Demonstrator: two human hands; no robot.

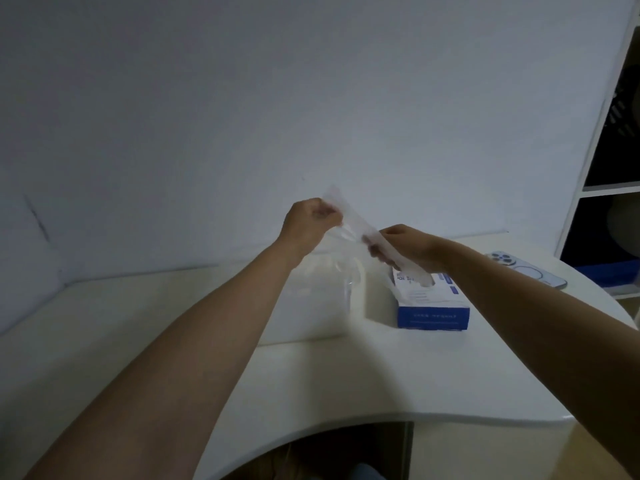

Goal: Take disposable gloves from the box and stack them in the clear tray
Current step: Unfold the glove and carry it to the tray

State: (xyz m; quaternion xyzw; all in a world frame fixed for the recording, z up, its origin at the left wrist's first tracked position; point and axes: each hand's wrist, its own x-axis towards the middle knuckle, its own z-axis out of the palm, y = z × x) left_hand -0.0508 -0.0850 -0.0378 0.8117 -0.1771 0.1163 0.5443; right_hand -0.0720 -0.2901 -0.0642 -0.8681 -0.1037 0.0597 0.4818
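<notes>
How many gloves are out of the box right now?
1 that I can tell: the glove held between the left hand and right hand, above the table. Any in the clear tray are too transparent to make out.

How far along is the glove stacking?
In hand: one glove, pulled up from the box, pinched between left hand and right hand, not yet in the clear tray. Left: laying it in; more gloves poke from the box. Done: unclear, the tray's contents are too faint to tell.
</notes>
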